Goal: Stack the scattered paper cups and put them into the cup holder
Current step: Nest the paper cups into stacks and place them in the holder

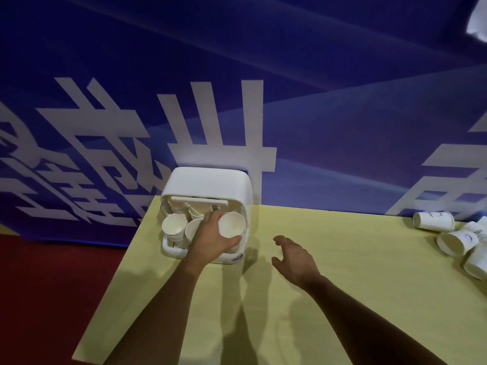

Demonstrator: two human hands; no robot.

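Observation:
A white cup holder [210, 184] stands at the far left of the yellow table, its open front facing me. Stacks of white paper cups [174, 227] fill its left and middle slots. My left hand [210, 239] grips a paper cup stack [232, 224] at the holder's right slot, thumb under the rim. My right hand [293, 256] hovers above the table just right of the holder, fingers spread and holding nothing. Several loose paper cups [453, 242] lie on their sides at the table's far right edge.
The yellow table [329, 299] stands against a blue banner wall [237, 75] with large white characters. Its left edge drops to a red floor [52, 272]. A pale object [478, 19] shows at the top right corner.

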